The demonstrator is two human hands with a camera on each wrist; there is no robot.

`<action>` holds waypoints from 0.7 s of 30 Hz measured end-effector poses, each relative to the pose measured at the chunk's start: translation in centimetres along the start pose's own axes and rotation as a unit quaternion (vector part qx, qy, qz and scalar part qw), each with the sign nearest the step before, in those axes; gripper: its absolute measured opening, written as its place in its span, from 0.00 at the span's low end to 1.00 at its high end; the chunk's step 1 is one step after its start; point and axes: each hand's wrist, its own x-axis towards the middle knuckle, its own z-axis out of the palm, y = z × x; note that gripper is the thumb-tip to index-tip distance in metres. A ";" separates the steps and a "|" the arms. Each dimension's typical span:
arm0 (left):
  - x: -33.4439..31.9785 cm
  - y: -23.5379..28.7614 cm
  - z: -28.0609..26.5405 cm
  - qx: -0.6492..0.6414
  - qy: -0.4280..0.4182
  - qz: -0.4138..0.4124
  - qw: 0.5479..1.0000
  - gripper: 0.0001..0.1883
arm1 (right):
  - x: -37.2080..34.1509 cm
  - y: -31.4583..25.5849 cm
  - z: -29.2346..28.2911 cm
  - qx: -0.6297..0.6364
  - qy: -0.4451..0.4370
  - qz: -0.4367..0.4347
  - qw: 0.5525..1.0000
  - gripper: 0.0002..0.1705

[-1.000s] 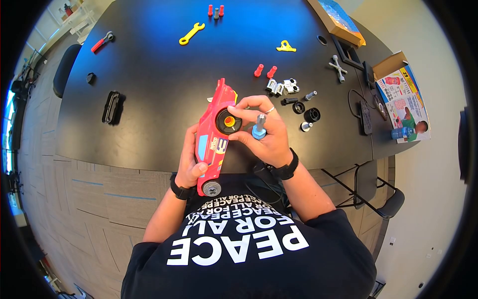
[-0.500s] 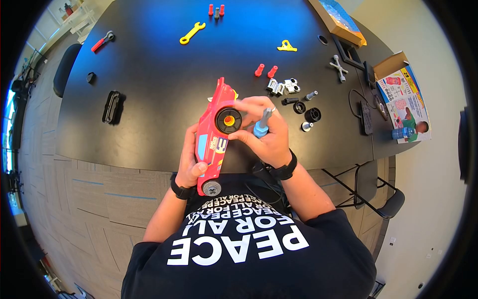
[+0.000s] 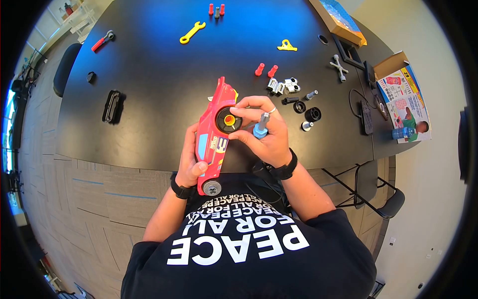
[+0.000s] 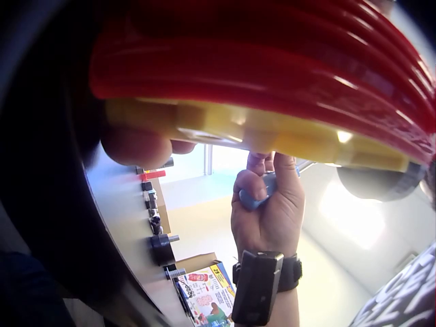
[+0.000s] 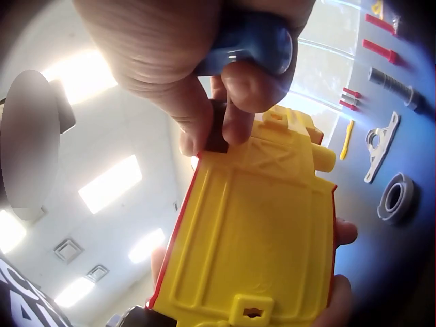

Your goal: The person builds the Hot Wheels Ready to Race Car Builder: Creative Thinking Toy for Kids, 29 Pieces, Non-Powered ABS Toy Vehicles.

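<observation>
Red car (image 3: 211, 144) held over the near edge of the table (image 3: 154, 129) | left hand (image 3: 187, 162) grasping its left side | right hand (image 3: 271, 133) pinching its far wheel (image 3: 229, 120), also gripping a blue tool (image 3: 260, 131) | right: black ring (image 3: 312, 115) | far: yellow wrench (image 3: 192, 33)

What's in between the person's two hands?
The red toy car, in the head view: the left hand holds its body, and the right hand pinches a black wheel while also gripping a blue tool.

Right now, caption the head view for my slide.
Left hand holds a red toy car; right hand pinches a black wheel at its side and holds a blue tool.
</observation>
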 end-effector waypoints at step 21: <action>0.2 -0.2 -0.7 -0.093 -0.005 -0.035 0.995 0.62 | -3.5 0.0 -12.9 -0.320 0.129 0.218 0.913 0.09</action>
